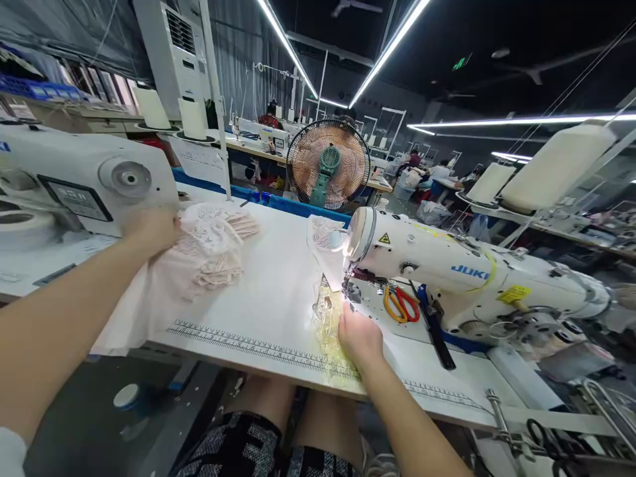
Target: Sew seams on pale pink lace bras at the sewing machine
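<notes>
1. Left hand (152, 228): reached out far left, fingers curled on top of a pile of pale pink lace pieces (211, 248); looks like it's gripping the top layer, but exact pinch can't be told.
2. Lace pile sits on the white surface (268, 298), just in front of a 2nd sewing machine (84, 179) at left.
3. Right hand (358, 336): flat-ish, fingers pressed down on a yellowish lace strip (328, 324) lying at the needle area of the white Juki machine (447, 265). The lit strip runs back to the surface's near edge.
4. Ruler markings (238, 339) printed along that near edge.
5. Orange/red-handled scissors (400, 303) lie on machine bed, right of the hand, not touched.
6. Desk fan (328, 164) stands behind the surface; other workers far back.
</notes>
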Available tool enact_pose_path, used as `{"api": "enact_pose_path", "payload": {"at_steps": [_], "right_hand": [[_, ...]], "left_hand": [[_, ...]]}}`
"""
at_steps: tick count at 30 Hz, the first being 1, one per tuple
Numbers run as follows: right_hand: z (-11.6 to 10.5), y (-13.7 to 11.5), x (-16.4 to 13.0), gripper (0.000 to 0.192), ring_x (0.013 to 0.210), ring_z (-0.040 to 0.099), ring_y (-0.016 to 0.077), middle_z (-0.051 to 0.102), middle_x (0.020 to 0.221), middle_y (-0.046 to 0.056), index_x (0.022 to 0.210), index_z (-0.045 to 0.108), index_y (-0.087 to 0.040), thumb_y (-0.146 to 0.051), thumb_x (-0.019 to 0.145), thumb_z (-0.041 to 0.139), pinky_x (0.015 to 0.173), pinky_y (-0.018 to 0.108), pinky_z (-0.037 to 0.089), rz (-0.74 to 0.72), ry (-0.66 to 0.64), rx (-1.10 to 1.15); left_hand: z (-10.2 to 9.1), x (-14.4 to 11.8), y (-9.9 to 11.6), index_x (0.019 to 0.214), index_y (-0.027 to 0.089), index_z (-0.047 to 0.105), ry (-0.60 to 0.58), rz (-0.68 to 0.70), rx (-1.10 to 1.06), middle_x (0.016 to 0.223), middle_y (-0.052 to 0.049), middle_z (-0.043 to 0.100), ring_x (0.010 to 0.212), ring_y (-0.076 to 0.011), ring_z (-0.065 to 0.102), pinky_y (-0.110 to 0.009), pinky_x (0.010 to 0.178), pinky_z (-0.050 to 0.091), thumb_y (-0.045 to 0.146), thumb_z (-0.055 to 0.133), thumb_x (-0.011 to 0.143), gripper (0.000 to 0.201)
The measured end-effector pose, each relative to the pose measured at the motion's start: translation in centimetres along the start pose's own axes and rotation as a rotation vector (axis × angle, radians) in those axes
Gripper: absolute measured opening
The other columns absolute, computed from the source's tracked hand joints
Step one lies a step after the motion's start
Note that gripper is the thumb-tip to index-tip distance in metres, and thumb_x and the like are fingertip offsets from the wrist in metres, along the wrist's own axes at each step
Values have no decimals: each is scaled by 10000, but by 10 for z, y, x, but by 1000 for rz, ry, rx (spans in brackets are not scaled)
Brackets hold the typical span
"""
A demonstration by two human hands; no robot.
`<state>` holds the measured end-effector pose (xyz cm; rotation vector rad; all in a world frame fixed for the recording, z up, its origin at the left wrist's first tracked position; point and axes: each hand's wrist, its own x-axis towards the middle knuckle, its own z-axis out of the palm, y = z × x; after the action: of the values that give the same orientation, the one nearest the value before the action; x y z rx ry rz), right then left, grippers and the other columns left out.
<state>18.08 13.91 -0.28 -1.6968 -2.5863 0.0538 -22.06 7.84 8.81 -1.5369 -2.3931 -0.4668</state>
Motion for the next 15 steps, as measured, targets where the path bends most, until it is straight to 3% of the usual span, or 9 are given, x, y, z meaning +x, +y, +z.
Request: {"api": "enact_pose_path", "payload": {"at_steps": [2, 5, 8, 9, 10, 12, 15], "right_hand": [[-2, 1, -3, 431, 844, 687, 246, 710, 910, 142, 1333, 517, -99, -199, 958, 330, 685, 326, 497, -4, 31, 34], [-3, -6, -16, 391, 905, 661, 213, 695, 969, 131, 1271, 560, -109, -192, 960, 339, 749, 300, 494, -18, 67, 102], [4, -26, -43, 374, 842, 646, 148, 685, 1029, 96, 1184, 602, -158, -327, 979, 340, 737, 238, 503, -108, 40, 331], [8, -35, -54, 436, 802, 639, 150, 673, 1061, 116, 1177, 600, -143, -434, 964, 356, 709, 245, 512, -160, 20, 592], [13, -44, -65, 563, 751, 630, 151, 668, 1064, 124, 1196, 584, -141, -582, 920, 368, 686, 260, 517, -209, -20, 853], [23, -57, -85, 783, 575, 572, 135, 676, 831, 85, 1146, 608, -134, -793, 771, 411, 560, 253, 487, -283, -218, 1242], [39, -64, -108, 849, 426, 455, 100, 570, 566, 11, 968, 680, -135, -879, 593, 517, 434, 232, 417, -221, -486, 1539]], "left_hand": [[-12, -3, 14, 981, -46, 537, 49, -101, -28, 1186, -193, 537, 1131, -432, 513, -551, 875, 465, 339, 103, 956, 581], [-26, -19, 38, 1026, 53, 529, 82, -106, -97, 1126, -72, 549, 1133, -311, 521, -414, 922, 453, 309, 258, 909, 391], [-23, -61, 70, 878, 131, 540, 16, -23, -268, 875, -18, 592, 839, -185, 587, -302, 779, 480, 312, 342, 870, 268], [-18, -81, 81, 824, 156, 531, -29, 29, -327, 798, 2, 587, 749, -155, 577, -261, 712, 480, 304, 369, 847, 221], [-11, -101, 92, 787, 171, 524, -58, 114, -456, 760, 3, 578, 724, -154, 564, -260, 693, 474, 313, 369, 856, 222], [4, -143, 110, 739, 196, 507, -175, 219, -712, 674, 11, 549, 647, -155, 535, -264, 628, 465, 345, 355, 883, 257], [26, -190, 123, 685, 212, 474, -390, 219, -958, 626, 18, 523, 591, -148, 521, -246, 545, 450, 370, 375, 888, 276]]}}
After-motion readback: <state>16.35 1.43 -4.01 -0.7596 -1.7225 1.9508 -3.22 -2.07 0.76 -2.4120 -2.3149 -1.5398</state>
